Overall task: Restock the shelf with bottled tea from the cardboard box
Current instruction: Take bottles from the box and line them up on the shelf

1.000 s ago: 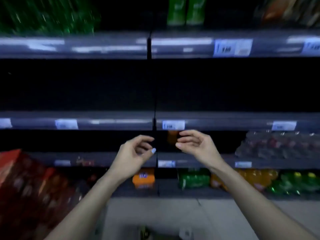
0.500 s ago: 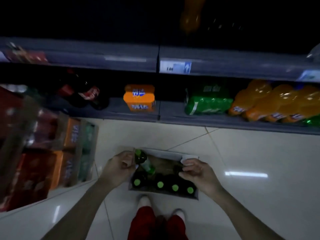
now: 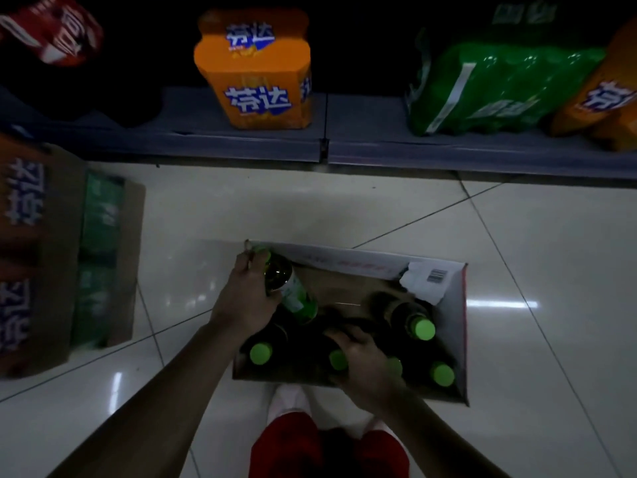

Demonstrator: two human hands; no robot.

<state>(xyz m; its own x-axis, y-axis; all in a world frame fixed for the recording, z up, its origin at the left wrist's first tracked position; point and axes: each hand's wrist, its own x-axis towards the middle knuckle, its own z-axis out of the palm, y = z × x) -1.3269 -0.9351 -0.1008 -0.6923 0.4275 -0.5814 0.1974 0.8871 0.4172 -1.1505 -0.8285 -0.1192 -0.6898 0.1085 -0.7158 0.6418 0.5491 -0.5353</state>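
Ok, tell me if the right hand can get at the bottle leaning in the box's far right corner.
Probably yes: the right hand rests on a nearer cap, and the leaning bottle lies just beyond with its green cap uncovered.

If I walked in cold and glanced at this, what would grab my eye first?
Probably the bright orange drink pack on the low shelf, glowing against the dark. Next, the open cardboard box on the pale floor, with green bottle caps poking up. The left hand grips a tilted bottle at the box's left edge, and the right hand reaches among the others.
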